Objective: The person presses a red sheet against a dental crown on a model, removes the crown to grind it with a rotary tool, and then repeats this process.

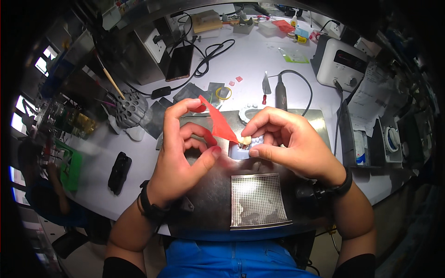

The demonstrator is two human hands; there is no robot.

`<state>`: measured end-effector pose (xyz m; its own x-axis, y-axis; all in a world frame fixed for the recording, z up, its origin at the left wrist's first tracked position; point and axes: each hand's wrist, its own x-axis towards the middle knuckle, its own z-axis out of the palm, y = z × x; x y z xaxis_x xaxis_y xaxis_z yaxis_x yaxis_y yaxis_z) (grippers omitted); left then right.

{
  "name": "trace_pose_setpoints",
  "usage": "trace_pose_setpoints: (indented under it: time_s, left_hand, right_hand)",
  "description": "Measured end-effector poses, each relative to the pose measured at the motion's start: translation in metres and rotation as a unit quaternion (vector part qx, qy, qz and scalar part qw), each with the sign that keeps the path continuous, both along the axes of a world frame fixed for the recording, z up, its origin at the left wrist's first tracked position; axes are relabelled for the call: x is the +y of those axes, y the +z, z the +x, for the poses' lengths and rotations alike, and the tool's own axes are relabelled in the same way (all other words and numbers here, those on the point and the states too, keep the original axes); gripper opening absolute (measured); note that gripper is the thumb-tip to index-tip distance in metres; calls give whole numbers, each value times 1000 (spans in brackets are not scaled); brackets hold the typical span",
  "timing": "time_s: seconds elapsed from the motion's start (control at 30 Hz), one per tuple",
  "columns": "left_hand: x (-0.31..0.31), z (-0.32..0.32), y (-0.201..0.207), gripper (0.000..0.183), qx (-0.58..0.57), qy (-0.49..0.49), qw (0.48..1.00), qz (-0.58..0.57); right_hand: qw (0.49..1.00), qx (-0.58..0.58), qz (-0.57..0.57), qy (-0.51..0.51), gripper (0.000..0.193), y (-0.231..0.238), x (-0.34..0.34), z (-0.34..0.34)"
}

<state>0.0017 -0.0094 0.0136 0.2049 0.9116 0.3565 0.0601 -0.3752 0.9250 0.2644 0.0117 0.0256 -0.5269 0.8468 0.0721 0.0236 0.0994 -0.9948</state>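
Observation:
My left hand (178, 150) pinches the upper corner of a thin red sheet (219, 121), which looks like articulating paper, between its fingers. The sheet slants down to the right, and its lower tip meets the grey-blue dental model (238, 153). On that model my right hand (296, 143) has thumb and index finger closed around cream-coloured tooth crowns (245, 139). Its other fingers curl behind and cover part of the model. Just beyond the right hand lies a pale horseshoe-shaped dental cast (245, 113), partly hidden by the fingers.
A perforated metal plate (257, 200) lies near me on the dark metal board (204, 204). Behind are a black handpiece (281, 95), a knife (265, 84) and a white control box (340, 60). At left stand a grey tool holder (131, 110) and a black object (120, 173).

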Motion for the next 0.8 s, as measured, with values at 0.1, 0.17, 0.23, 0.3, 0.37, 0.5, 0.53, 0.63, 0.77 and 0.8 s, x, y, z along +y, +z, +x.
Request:
trace_pose_setpoints:
  time_s: [0.1, 0.17, 0.23, 0.3, 0.37, 0.5, 0.53, 0.63, 0.77, 0.8]
  left_hand:
    - [-2, -8, -2, 86, 31, -82, 996, -1]
    - [-5, -7, -8, 75, 54, -84, 993, 64]
    - [-8, -5, -5, 66, 78, -87, 991, 59]
    - [-13, 0, 3, 48, 73, -64, 995, 39]
    - [-13, -3, 3, 49, 87, -74, 992, 43]
    - [-15, -1, 2, 49, 63, -87, 994, 35]
    - [-16, -1, 1, 49, 63, -87, 994, 35]
    - [-18, 1, -1, 48, 28, -99, 994, 28]
    - [-19, -1, -5, 47, 12, -108, 994, 0]
    - [-19, 0, -5, 46, 11, -111, 994, -8]
  right_hand:
    - [1000, 13, -25, 0, 28, 7, -4, -3]
    - [999, 15, -31, -4, 27, 7, -6, -5]
    - [1000, -4, 19, -7, 26, 5, -8, -5]
    - [999, -2, 53, -9, 25, 4, -8, -5]
    - [996, 0, 86, -11, 25, 4, -9, -5]
    - [989, -54, 134, -13, 27, 16, -13, -6]
    - [983, -83, 160, -13, 30, 18, -14, -6]
    - [949, -98, 296, -45, 37, 10, -19, -14]
    - [936, -121, 328, -38, 40, 10, -17, -14]
    - [930, -127, 343, -40, 40, 11, -18, -13]
